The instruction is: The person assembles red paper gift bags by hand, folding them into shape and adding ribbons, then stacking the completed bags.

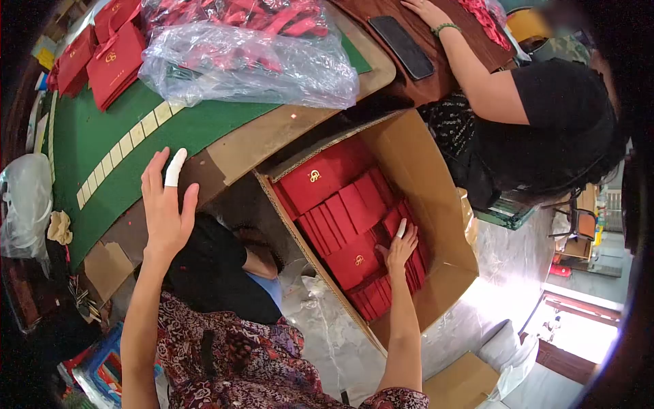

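My left hand (168, 208) is raised near the edge of the green table mat, fingers apart, with a white cover on one finger and nothing held. My right hand (400, 249) reaches into an open cardboard box (432, 198), its fingers spread over red packets at the box's right side. One of its fingertips also has a white cover. Inside the box, rows of red packets (317, 178) lie packed side by side, some flat with a gold mark. A clear plastic bag (248, 65) of red items rests on the table's far side.
Red bags (116, 65) stand at the table's far left, beyond a row of pale tiles (126, 144). A phone (402, 48) lies at the top. Another person (552, 123) in black sits at the right. Flattened cardboard (460, 385) lies on the floor.
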{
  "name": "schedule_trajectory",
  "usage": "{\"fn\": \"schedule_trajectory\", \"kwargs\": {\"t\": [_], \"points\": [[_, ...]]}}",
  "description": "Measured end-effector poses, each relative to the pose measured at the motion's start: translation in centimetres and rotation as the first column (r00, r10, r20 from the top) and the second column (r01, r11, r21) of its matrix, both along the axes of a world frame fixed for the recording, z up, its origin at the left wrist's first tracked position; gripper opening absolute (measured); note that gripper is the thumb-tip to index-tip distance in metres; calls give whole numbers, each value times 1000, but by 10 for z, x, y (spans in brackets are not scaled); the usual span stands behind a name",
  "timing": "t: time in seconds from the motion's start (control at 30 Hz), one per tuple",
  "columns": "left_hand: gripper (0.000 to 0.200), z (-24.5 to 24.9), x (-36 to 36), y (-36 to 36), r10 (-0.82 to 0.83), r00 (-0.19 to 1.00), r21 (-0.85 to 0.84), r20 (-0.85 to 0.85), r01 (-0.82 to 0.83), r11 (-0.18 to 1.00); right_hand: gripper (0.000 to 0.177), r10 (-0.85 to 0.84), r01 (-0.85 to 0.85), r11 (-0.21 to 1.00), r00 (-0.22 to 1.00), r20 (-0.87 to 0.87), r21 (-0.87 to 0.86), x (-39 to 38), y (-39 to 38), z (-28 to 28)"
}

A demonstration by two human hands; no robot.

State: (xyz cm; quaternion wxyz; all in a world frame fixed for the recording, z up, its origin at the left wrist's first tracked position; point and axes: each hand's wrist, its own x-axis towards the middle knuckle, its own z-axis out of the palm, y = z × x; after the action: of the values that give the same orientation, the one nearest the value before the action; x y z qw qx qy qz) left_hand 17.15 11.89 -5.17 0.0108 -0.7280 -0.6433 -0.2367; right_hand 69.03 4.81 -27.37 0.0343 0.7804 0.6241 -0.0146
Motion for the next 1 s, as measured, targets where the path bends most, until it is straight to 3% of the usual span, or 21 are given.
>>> {"fn": "schedule_trajectory", "kwargs": {"t": [0.2, 0.3, 0.4, 0.7, 0.73, 0.77, 0.8, 0.9, 1.0], "points": [[50, 1, 1, 1, 10, 1000, -8, -16, -11, 1000, 115, 94, -96, 995, 992, -79, -22, 1, 0, 8], [49, 1, 2, 1, 15, 1000, -10, -15, -15, 1000, 107, 94, -91, 995, 995, -45, 51, -1, 2, 0], [49, 1, 2, 2, 5, 1000, -3, -17, -5, 1000, 102, 70, -70, 989, 998, 4, 129, -3, 6, -5], [51, 1, 3, 1, 29, 999, -11, -24, -30, 1000, 96, -98, 99, 995, 994, -51, 23, 5, 5, -18], [51, 1, 4, 1, 31, 999, -15, -19, -32, 999, 96, -151, 200, 972, 931, -333, 120, 21, 0, -35], [51, 2, 4, 1, 33, 999, -20, -15, -34, 999, 96, -158, 321, 930, 789, -594, 180, 29, -2, -45], [51, 2, 3, 1, 36, 999, -20, -17, -36, 999, 86, -74, 92, 992, 978, -194, 90, 24, 0, -22], [50, 1, 3, 1, 35, 999, -27, -18, -36, 999, 93, 58, -40, 988, 992, -116, 151, 27, 3, -26], [50, 2, 4, 1, 39, 999, -22, -32, -40, 999, 93, -40, 49, 990, 997, -71, 131, 15, 10, -27]]}}
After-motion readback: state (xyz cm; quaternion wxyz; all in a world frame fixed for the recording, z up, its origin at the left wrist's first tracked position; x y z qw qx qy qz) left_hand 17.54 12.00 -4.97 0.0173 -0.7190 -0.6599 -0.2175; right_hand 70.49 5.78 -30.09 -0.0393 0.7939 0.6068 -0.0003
